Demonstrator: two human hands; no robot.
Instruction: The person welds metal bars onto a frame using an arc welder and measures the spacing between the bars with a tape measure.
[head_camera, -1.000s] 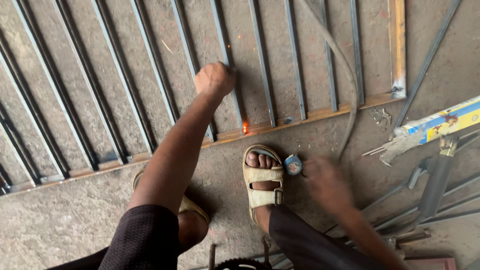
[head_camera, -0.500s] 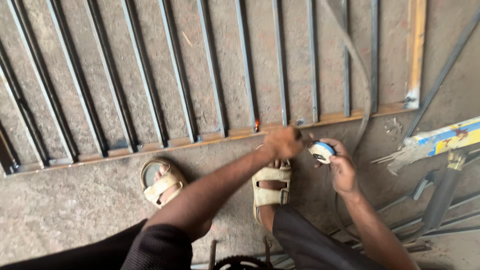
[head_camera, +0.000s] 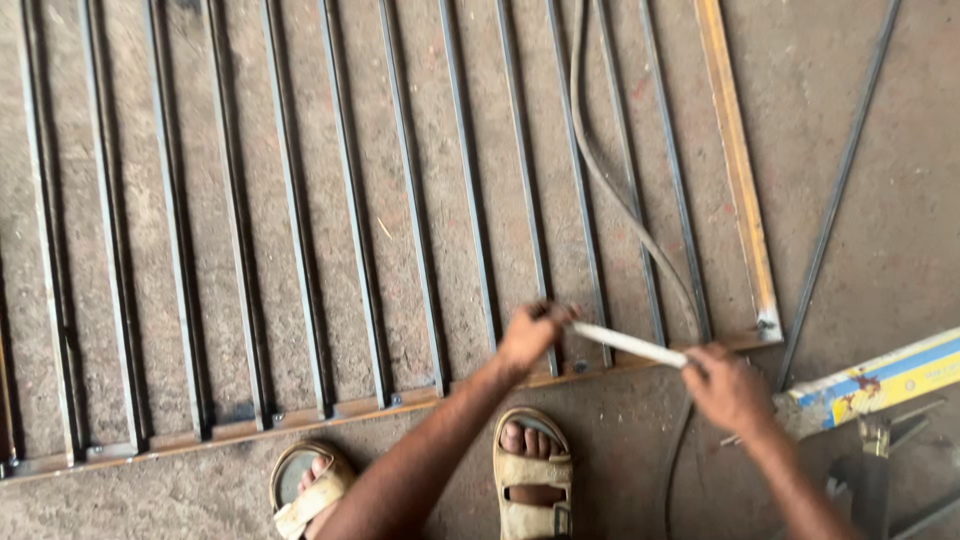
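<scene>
Metal grille (head_camera: 330, 240): lying flat on floor, bars already joined to bottom rail. Left hand (head_camera: 530, 335) and right hand (head_camera: 728, 385) are pinching a white tape strip (head_camera: 628, 344), stretching it across the grille's lower right corner.

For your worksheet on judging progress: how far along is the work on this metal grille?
Done: parallel bars sit joined to the bottom rail. In hand: left hand and right hand stretch a measuring tape near the right-end bars. Left: cannot tell; no unfinished joint shows.

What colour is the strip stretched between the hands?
White, a tape blade pulled between left hand and right hand; head view.
</scene>
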